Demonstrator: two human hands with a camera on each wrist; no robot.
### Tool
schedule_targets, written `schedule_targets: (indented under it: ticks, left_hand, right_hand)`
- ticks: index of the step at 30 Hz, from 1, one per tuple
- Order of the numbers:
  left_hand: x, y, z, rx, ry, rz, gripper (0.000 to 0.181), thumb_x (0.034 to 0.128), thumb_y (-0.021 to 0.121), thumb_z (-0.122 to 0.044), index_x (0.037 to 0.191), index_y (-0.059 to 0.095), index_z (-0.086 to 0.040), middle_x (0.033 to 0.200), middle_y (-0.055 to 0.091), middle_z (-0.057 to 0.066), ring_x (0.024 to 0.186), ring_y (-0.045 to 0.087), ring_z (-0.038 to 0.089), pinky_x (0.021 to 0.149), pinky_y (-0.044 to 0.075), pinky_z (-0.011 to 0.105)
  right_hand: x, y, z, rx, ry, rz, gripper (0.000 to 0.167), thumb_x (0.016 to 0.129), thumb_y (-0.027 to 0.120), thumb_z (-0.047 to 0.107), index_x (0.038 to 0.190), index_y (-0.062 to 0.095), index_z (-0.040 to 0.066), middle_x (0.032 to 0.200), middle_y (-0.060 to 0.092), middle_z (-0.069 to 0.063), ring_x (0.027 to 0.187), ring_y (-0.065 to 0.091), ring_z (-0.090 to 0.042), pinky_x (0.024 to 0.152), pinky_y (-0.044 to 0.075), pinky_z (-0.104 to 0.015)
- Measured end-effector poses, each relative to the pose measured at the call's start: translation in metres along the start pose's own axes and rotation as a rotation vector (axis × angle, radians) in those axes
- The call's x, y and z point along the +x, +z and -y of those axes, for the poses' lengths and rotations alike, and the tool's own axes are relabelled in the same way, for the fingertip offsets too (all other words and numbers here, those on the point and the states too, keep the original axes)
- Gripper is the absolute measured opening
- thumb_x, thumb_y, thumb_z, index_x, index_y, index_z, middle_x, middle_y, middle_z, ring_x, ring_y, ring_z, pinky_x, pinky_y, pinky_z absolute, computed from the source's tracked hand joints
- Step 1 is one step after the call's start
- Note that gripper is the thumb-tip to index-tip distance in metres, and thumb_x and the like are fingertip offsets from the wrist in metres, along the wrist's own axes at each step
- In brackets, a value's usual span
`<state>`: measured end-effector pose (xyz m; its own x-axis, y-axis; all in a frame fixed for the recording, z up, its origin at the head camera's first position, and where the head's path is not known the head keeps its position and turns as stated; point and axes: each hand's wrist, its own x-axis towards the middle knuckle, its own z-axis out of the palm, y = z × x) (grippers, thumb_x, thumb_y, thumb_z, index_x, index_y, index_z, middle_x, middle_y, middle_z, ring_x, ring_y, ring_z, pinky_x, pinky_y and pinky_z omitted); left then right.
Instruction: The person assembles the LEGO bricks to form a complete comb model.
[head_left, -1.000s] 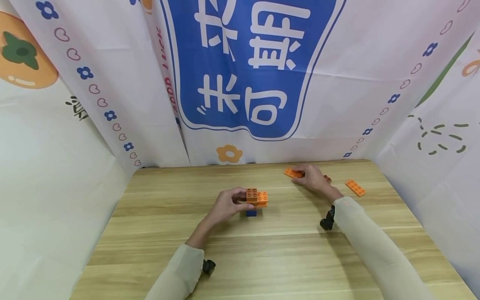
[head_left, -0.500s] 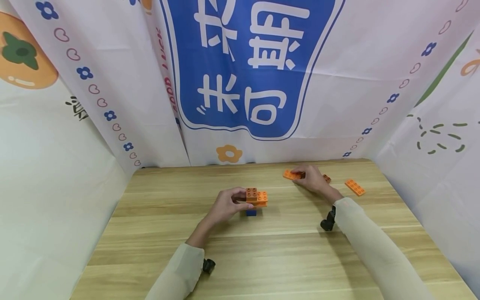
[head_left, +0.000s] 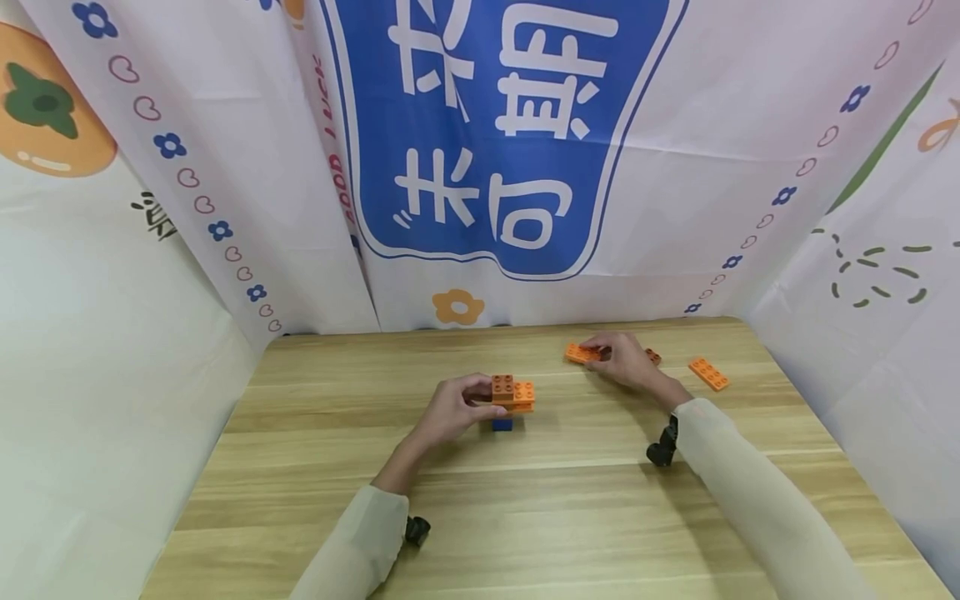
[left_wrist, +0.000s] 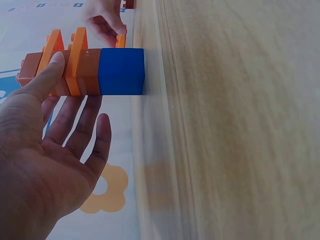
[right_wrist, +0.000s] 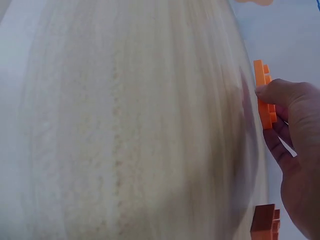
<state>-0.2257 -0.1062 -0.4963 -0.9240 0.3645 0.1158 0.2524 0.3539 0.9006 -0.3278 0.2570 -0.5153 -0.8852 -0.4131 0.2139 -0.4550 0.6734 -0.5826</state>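
My left hand (head_left: 447, 412) grips a stack of building bricks, its thumb pressing the side in the left wrist view. The stack has a blue brick (left_wrist: 121, 71) at the bottom, brown bricks (left_wrist: 89, 75) above it, and two thin orange plates (left_wrist: 75, 61) sticking out sideways. A brown brick (head_left: 502, 387) tops it. At the back right, my right hand (head_left: 626, 360) pinches a separate studded orange plate (right_wrist: 261, 95) between thumb and fingers. Whether that plate touches the table is hard to tell.
A loose brown brick (head_left: 653, 357) lies just right of my right hand. Farther right, another orange plate (head_left: 708, 374) lies flat on the wooden table (head_left: 525, 525). A printed cloth (head_left: 675, 208) hangs behind the table's back edge.
The right hand and its orange plate have shifted slightly left and nearer to me; more of the plate's side shows. My left hand and the stack stay practically in place.
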Motion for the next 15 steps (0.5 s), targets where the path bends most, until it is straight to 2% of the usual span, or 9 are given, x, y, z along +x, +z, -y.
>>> schedule_targets:
  ticks: [8,15]
  left_hand:
    - [0.0,0.001,0.001,-0.006,-0.01,0.002,0.042,0.0886,0.089,-0.017,0.125,0.073,-0.003,0.114,0.077,0.011,0.099,0.074,0.02,0.082,0.061,0.03]
    - [0.0,0.0,0.001,-0.005,-0.002,-0.004,0.043,0.0884,0.089,-0.016,0.126,0.073,-0.002,0.114,0.077,0.012,0.098,0.074,0.021,0.08,0.061,0.03]
  right_hand:
    - [-0.003,-0.005,0.016,0.034,-0.02,0.012,0.034,0.089,0.084,0.003,0.123,0.078,0.001,0.125,0.075,-0.019,0.111,0.072,-0.035,0.092,0.061,-0.05]
    - [-0.001,-0.009,0.029,0.028,-0.123,-0.007,0.036,0.087,0.086,-0.001,0.122,0.078,0.002,0.121,0.076,-0.017,0.104,0.073,-0.033,0.091,0.06,-0.053]
